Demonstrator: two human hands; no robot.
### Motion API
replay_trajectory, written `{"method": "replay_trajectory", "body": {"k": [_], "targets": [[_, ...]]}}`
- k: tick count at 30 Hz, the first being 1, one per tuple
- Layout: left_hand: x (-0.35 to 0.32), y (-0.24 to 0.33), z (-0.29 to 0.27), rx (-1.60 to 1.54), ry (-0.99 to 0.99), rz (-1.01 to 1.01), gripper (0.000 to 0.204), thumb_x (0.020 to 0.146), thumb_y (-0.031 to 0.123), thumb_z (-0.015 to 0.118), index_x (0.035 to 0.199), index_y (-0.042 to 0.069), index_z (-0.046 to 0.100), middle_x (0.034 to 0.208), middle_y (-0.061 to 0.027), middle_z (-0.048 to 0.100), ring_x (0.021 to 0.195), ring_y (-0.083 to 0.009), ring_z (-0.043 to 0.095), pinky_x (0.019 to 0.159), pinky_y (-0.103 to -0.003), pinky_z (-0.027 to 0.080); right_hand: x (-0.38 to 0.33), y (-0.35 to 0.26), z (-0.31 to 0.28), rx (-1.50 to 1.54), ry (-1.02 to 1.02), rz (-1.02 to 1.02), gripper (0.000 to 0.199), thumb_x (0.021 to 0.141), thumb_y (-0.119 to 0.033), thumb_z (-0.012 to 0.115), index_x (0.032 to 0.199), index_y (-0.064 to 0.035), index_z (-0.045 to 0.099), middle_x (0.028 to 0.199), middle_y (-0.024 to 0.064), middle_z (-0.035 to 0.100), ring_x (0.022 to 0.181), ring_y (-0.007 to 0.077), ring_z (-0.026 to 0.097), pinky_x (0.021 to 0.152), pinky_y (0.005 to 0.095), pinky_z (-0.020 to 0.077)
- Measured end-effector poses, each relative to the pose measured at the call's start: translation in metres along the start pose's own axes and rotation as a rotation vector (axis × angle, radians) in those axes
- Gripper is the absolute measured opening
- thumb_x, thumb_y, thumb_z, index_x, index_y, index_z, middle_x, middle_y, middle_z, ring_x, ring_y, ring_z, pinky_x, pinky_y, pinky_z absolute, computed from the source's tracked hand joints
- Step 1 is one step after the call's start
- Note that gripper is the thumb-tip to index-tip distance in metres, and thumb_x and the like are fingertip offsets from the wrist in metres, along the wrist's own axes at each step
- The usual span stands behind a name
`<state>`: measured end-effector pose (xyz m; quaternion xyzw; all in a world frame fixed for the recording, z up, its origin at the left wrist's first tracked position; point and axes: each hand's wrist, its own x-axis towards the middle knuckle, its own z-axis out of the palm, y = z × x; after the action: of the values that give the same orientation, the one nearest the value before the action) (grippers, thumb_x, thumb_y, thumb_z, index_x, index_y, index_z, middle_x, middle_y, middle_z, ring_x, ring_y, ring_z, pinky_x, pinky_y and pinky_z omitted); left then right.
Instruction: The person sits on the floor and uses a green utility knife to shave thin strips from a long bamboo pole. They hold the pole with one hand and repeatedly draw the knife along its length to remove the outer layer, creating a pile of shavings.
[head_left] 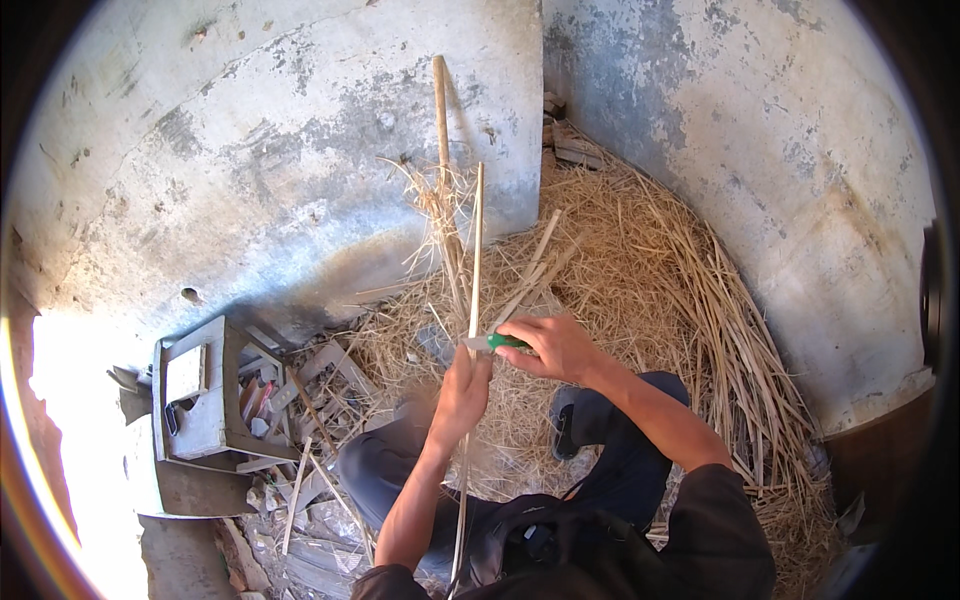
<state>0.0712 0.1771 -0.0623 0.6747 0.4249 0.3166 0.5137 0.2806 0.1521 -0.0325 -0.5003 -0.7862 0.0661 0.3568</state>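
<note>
A long, pale strip of split wood or bamboo [476,240] runs upright through the middle of the view, from near the wall down past my lap. My left hand [463,393] is closed around it, at about the middle of its length. In my right hand [550,347] is a knife with a green handle [508,341]. Its short blade [478,343] lies across the strip just above my left fingers. Whether the edge bites into the strip is too small to tell.
A stick wrapped in shavings [441,130] leans on the worn wall [330,120]. Shavings [620,270] cover the floor, with a heap of long strips [740,350] curving along the right. A wooden box-like frame [225,390] and scraps stand at the left.
</note>
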Motion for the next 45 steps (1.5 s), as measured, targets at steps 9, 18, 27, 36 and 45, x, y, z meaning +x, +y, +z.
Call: {"method": "replay_trajectory", "body": {"k": [9,18,27,36,45], "targets": [[-0.004,0.007,-0.001,0.172,0.0,0.119,0.012,0.106,0.007,0.051,0.109,-0.004,0.054,0.086,-0.0246,0.053,0.072,-0.0462,0.058,0.062,-0.053,0.042,0.001,0.008,-0.003,-0.033,0.011,0.01,0.029,0.098,-0.035,0.069,0.108,-0.0083,0.075,0.093,0.0063,0.077,0.066,0.0251,0.072,0.059,0.0364,0.058],[-0.005,-0.013,0.002,0.367,0.041,0.334,0.01,0.096,-0.002,0.061,0.106,-0.001,0.062,0.097,-0.0231,0.047,0.065,-0.0396,0.056,0.055,-0.05,0.043,0.005,0.015,-0.014,-0.087,0.098,0.071,0.026,0.096,-0.032,0.072,0.108,-0.0091,0.074,0.095,0.0061,0.077,0.07,0.0254,0.073,0.06,0.0368,0.0582],[-0.008,0.022,0.001,0.113,0.059,0.125,0.016,0.104,0.008,0.058,0.106,-0.001,0.045,0.074,-0.0226,0.059,0.06,-0.0399,0.061,0.056,-0.05,0.044,0.002,0.015,-0.02,-0.014,0.078,0.125,0.025,0.097,-0.032,0.07,0.108,-0.0094,0.072,0.093,0.0065,0.075,0.073,0.0258,0.074,0.061,0.038,0.0579],[-0.007,0.022,0.0,0.066,0.055,0.164,0.018,0.106,0.011,0.058,0.106,-0.001,0.044,0.076,-0.0218,0.063,0.065,-0.0343,0.064,0.06,-0.045,0.047,-0.001,0.005,-0.004,0.038,-0.016,0.003,0.027,0.1,-0.034,0.067,0.106,-0.0076,0.07,0.088,0.0082,0.074,0.067,0.0262,0.071,0.059,0.037,0.0567],[-0.008,0.03,-0.004,0.007,0.017,0.051,0.023,0.106,0.018,0.058,0.115,-0.002,0.051,0.073,-0.0144,0.062,0.064,-0.0169,0.055,0.059,-0.04,0.044,-0.001,0.009,-0.005,0.006,0.008,0.039,0.029,0.097,-0.035,0.069,0.105,-0.0067,0.072,0.089,0.0094,0.074,0.068,0.0269,0.072,0.059,0.0369,0.0575]]}}
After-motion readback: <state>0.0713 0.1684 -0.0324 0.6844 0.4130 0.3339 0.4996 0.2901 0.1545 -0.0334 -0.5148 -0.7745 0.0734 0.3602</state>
